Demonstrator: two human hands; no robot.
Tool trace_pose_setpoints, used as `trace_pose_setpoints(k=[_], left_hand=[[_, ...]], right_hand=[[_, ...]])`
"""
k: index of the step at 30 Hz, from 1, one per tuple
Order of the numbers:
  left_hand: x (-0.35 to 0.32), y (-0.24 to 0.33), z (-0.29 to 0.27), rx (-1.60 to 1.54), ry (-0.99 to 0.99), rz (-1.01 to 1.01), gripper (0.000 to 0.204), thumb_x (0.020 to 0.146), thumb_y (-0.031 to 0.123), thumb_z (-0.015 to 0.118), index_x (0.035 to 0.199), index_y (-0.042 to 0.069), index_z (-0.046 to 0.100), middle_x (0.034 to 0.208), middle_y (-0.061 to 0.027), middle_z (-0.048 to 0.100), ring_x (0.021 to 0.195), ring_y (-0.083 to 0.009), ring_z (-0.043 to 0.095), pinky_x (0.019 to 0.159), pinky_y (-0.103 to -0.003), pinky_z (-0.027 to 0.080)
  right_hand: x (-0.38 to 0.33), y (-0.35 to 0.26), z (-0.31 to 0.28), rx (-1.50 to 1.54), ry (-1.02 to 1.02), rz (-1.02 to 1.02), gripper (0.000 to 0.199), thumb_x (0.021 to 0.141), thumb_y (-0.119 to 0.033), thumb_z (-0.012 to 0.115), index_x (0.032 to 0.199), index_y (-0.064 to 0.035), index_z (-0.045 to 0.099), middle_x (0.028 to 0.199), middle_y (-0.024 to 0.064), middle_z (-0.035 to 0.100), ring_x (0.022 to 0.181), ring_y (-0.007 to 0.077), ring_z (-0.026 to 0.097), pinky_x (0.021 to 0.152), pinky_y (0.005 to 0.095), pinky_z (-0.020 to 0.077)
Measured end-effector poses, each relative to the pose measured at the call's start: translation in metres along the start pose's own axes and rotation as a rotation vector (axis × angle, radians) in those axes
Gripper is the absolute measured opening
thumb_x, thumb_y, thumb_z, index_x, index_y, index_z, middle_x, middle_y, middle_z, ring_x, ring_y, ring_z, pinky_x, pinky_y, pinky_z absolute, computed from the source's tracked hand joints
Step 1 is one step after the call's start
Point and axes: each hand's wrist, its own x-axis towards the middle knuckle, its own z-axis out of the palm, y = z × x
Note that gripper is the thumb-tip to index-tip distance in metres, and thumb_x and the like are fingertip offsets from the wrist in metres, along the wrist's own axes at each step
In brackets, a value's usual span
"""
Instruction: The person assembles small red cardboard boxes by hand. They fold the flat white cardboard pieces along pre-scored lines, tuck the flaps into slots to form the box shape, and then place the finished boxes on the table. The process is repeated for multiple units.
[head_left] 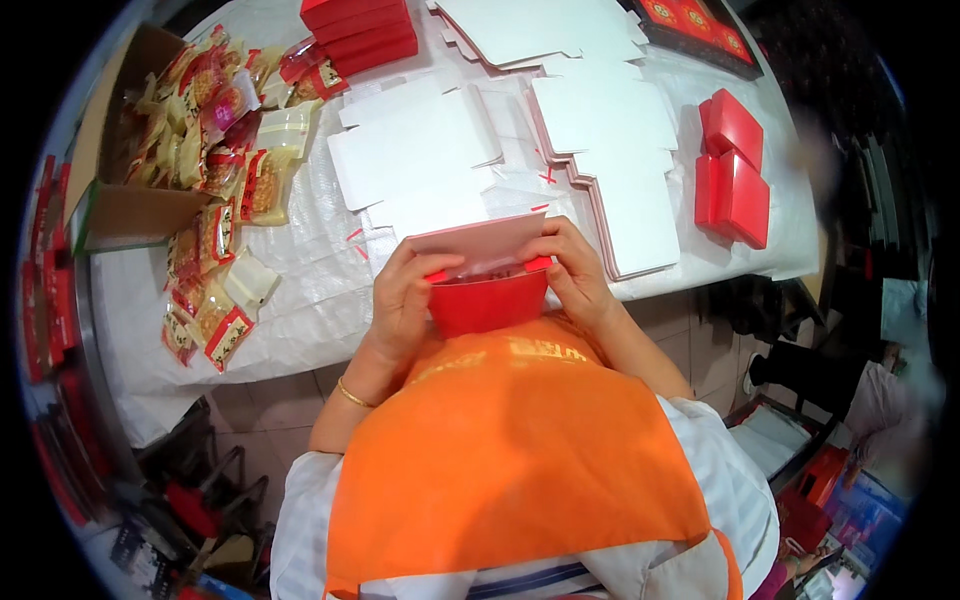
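Note:
Close to my orange apron, both hands hold a small red carton [490,303] whose pale-lined lid flap stands raised. My left hand [405,295] grips its left side, fingers closed round the corner. At the right corner, my right hand [572,268] is closed on the same carton, its thumb by a red side tab. Something wrapped seems to show just under the flap, but I cannot make it out. Just beyond my hands lie flat white carton blanks [415,150], with a taller stack of blanks [610,150] to their right.
Wrapped pastries [262,188] spill from an open cardboard box [140,218] at the left. Red boxes [360,35] are stacked at the back, and several more red boxes [735,190] sit at the right. A dark tray [700,30] holds red packages at the far right.

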Motion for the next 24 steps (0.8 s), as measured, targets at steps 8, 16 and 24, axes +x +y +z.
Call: trace_pose_setpoints(k=[8, 16, 24], left_hand=[[0.001, 0.006, -0.019, -0.021, -0.111, -0.059, 0.034, 0.101, 0.03, 0.054, 0.105, 0.001, 0.071, 0.104, -0.0151, 0.062, 0.092, -0.0249, 0.062, 0.08, -0.033, 0.05], [0.003, 0.004, -0.025, 0.016, -0.182, -0.005, 0.02, 0.095, 0.02, 0.061, 0.089, 0.001, 0.065, 0.109, -0.0164, 0.061, 0.094, -0.0264, 0.06, 0.078, -0.033, 0.049], [0.002, 0.011, -0.021, -0.002, -0.139, -0.06, 0.02, 0.096, 0.016, 0.055, 0.084, 0.001, 0.061, 0.115, -0.0165, 0.061, 0.089, -0.0192, 0.057, 0.077, -0.03, 0.045]], right_hand=[[-0.005, 0.005, -0.008, -0.085, -0.014, -0.048, 0.052, 0.105, -0.049, 0.045, 0.091, -0.0024, 0.064, 0.109, 0.0151, 0.055, 0.095, 0.0256, 0.054, 0.084, 0.0332, 0.0446], [-0.01, 0.004, -0.006, -0.093, 0.049, -0.086, 0.041, 0.103, -0.037, 0.055, 0.087, -0.0007, 0.064, 0.11, 0.0172, 0.054, 0.088, 0.0248, 0.056, 0.079, 0.0336, 0.047], [-0.018, 0.008, 0.014, 0.278, 0.283, -0.003, 0.021, 0.099, -0.017, 0.061, 0.113, -0.002, 0.061, 0.12, 0.0158, 0.057, 0.105, 0.0241, 0.06, 0.092, 0.0337, 0.0491]])
